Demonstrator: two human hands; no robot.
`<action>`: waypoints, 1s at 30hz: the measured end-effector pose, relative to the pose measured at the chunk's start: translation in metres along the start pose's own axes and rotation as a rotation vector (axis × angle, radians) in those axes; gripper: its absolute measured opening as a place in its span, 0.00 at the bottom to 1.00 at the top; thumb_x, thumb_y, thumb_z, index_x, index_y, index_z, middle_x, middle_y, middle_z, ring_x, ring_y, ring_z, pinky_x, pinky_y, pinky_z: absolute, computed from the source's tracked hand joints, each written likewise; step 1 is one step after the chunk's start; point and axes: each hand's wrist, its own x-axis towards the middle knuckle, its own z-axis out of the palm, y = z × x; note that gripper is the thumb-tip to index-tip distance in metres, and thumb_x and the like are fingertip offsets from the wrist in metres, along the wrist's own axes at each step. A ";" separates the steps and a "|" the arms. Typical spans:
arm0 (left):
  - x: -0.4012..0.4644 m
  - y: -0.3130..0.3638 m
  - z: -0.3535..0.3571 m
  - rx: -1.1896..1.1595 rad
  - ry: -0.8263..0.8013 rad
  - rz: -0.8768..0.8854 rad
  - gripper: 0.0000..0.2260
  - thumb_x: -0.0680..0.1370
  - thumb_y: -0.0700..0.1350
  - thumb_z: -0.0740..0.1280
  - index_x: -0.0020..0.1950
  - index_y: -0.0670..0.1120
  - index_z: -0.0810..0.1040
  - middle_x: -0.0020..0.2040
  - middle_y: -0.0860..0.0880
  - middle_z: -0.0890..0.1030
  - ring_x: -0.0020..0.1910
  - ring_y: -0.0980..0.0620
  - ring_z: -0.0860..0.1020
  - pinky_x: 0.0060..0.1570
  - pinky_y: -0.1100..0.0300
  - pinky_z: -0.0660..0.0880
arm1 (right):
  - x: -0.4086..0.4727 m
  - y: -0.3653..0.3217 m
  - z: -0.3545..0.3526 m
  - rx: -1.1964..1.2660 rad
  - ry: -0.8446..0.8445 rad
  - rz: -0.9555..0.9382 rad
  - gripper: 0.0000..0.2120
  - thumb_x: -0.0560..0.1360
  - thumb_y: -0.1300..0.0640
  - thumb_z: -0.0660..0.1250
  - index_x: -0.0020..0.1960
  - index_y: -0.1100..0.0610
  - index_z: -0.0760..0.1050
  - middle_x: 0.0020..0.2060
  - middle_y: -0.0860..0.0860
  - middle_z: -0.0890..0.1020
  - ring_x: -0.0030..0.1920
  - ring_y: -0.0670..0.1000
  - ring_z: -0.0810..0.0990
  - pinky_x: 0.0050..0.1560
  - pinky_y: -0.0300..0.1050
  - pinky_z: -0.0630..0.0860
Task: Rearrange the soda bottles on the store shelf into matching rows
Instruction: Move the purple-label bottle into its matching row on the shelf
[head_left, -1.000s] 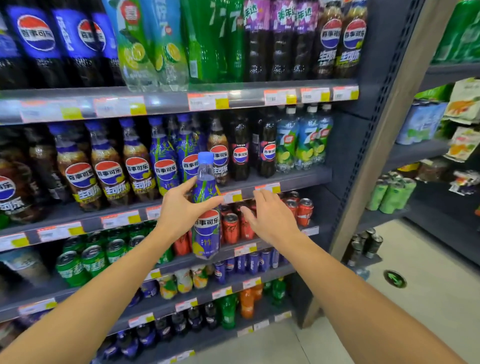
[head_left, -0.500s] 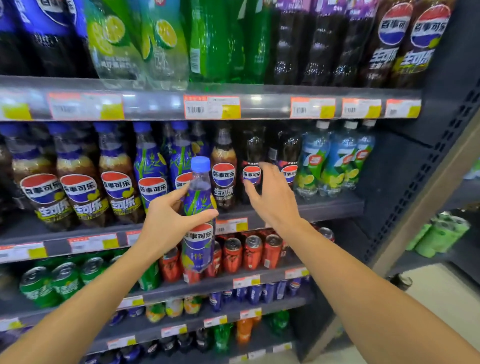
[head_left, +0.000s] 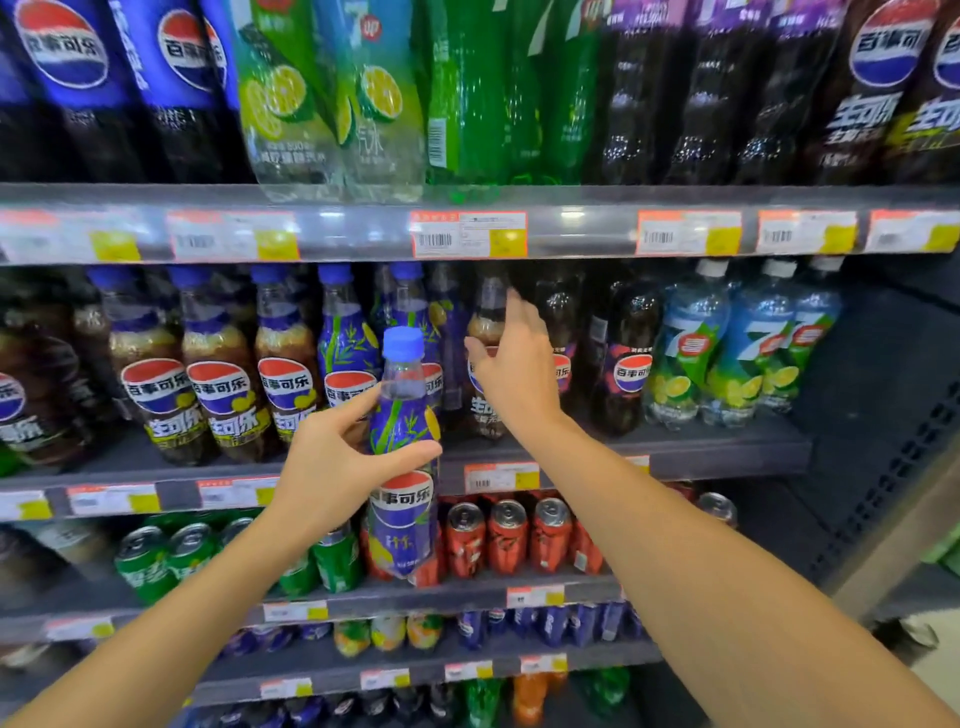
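Gripping a purple bottle around its middle, the left hand holds it upright in front of the shelf, thumb and fingers closed on the label. The bottle has a blue cap and hangs clear of the shelf edge, below the matching purple bottles in the middle row. The right hand is spread open, holding nothing, its fingertips at a brown bottle beside the dark cola bottles.

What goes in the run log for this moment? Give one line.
left hand: holds purple bottle | right hand: open, at brown bottle | shelf: rows unsorted
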 end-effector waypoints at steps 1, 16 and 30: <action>-0.002 0.000 -0.002 -0.006 0.013 -0.006 0.24 0.63 0.45 0.78 0.59 0.51 0.80 0.45 0.60 0.86 0.45 0.60 0.84 0.45 0.70 0.77 | 0.000 0.003 0.003 -0.013 0.024 0.002 0.33 0.76 0.55 0.69 0.76 0.63 0.60 0.68 0.59 0.70 0.69 0.58 0.68 0.67 0.47 0.67; -0.031 -0.001 -0.025 -0.051 0.017 -0.060 0.25 0.63 0.45 0.78 0.60 0.48 0.80 0.46 0.54 0.87 0.48 0.55 0.84 0.45 0.66 0.79 | -0.040 -0.002 0.017 0.336 -0.034 0.011 0.26 0.67 0.50 0.74 0.62 0.50 0.69 0.52 0.47 0.81 0.53 0.49 0.80 0.54 0.51 0.78; -0.056 0.012 -0.036 -0.047 0.056 -0.059 0.23 0.66 0.52 0.76 0.60 0.51 0.78 0.52 0.56 0.84 0.52 0.57 0.82 0.50 0.62 0.78 | -0.078 -0.018 -0.055 0.464 0.050 -0.020 0.18 0.68 0.55 0.76 0.54 0.52 0.73 0.43 0.47 0.84 0.43 0.43 0.83 0.47 0.38 0.78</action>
